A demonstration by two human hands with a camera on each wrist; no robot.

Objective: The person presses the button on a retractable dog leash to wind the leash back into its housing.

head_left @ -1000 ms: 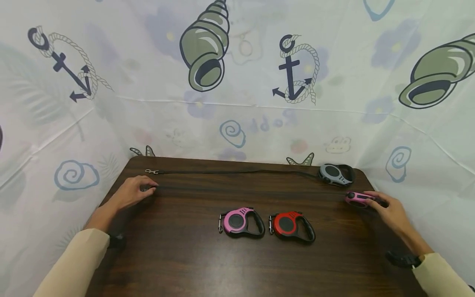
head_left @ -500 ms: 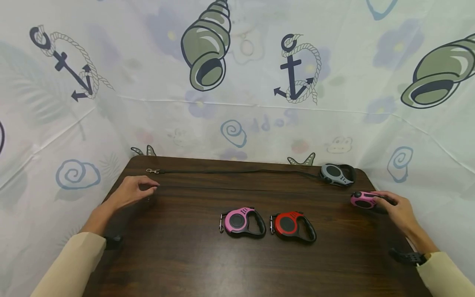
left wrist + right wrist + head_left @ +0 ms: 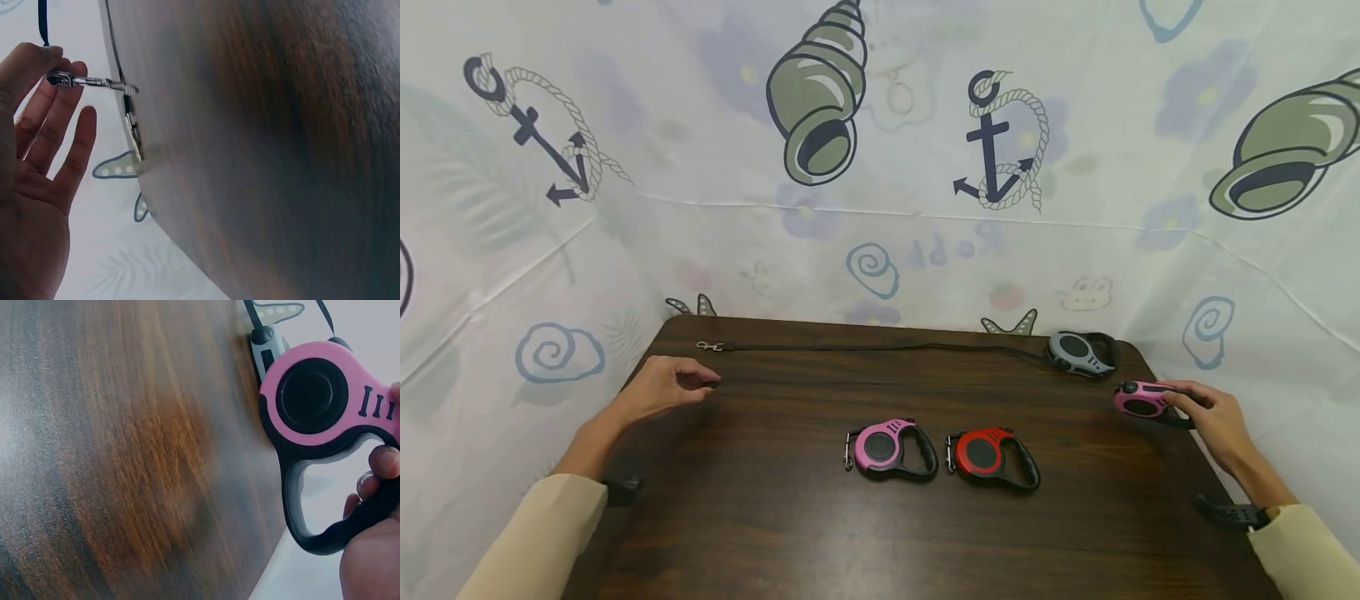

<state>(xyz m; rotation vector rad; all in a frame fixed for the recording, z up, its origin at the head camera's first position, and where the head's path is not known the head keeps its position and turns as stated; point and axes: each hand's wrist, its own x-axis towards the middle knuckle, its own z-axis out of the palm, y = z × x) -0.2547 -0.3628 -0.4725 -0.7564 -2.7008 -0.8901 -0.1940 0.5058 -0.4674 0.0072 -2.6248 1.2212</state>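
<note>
My right hand [image 3: 1213, 417] grips the black handle of a pink retractable leash [image 3: 1138, 398] above the table's right side. In the right wrist view the leash's round pink-and-black case [image 3: 312, 394] faces the camera, with fingers through the handle loop. Its dark strap [image 3: 865, 382] runs across to my left hand [image 3: 662, 385]. There, thumb and fingers pinch the strap's end, and the silver snap hook [image 3: 94, 81] sticks out beside the fingertips in the left wrist view. A grey retractable leash [image 3: 1078, 353] lies behind the right hand, its strap stretched along the back edge.
A second pink retractable leash [image 3: 883, 450] and a red one [image 3: 983, 457] lie side by side mid-table, hooks at their left. The grey leash's snap hook [image 3: 709, 346] rests at the back left of the brown table [image 3: 775, 533]. Patterned cloth [image 3: 910, 175] surrounds the back and sides.
My right hand has moved a little to the right with the pink leash, tilting its case. The left hand stays nearly in place, and the strap between them looks thinner from above.
</note>
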